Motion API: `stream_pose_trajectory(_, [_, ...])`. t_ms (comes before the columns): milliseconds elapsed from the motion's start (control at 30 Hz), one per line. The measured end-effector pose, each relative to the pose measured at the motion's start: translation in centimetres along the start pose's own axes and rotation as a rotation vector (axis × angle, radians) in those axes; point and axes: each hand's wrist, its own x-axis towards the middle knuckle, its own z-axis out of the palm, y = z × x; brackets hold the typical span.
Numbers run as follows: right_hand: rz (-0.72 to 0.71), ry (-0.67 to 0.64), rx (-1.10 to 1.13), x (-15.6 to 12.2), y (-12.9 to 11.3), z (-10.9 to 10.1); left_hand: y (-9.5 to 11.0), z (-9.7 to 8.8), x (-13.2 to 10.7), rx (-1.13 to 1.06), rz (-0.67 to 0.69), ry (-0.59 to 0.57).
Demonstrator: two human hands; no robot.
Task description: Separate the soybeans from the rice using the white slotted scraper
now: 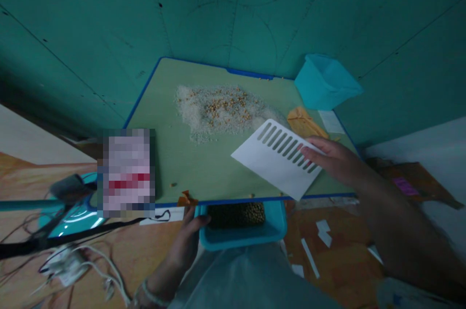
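Observation:
My right hand (333, 159) grips a white card with a row of slots (264, 165) by its right end, tilted above the right half of the pale green board (204, 168). Close to the card's far corner spreads a pile of white grains (194, 112), with many round tan beans (225, 104) on top and among them. Below the board's front edge, my left hand (185, 246) is closed on the left rim of a turquoise basin (243, 240). Dark and tan beans (257, 214) lie in that basin, partly hidden by the board.
A turquoise bag-like container (324, 83) stands at the back right, beside a crumpled orange piece (306, 122). A blurred-out box (127, 173) sits at the front left. Several white cables (105, 265) and paper scraps (322, 231) lie on the floor. A green wall (233, 12) rises behind.

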Motion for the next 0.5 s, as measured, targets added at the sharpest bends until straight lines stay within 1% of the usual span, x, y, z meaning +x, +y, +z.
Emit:
stream_pose_trajectory(100, [0.141,0.014,0.119,-0.9,1.5,0.3,-0.2,0.5,0.3,0.009,-0.030,-0.035])
stream_pose_trajectory(167, [0.191,0.008,0.180,-1.2,2.0,0.9,-0.4,0.7,0.6,0.017,-0.051,-0.049])
stream_pose_trajectory(267, [0.204,-0.016,0.235,-1.3,2.2,1.9,-0.6,1.0,0.8,0.021,-0.061,-0.048])
stream_pose_trajectory(367, [0.206,-0.070,0.281,-1.3,2.0,2.9,-0.7,1.1,0.7,0.017,-0.055,-0.023])
stream_pose_trajectory(500, [0.216,-0.148,0.335,-1.8,1.7,3.7,-0.1,1.0,0.2,0.015,-0.046,0.009])
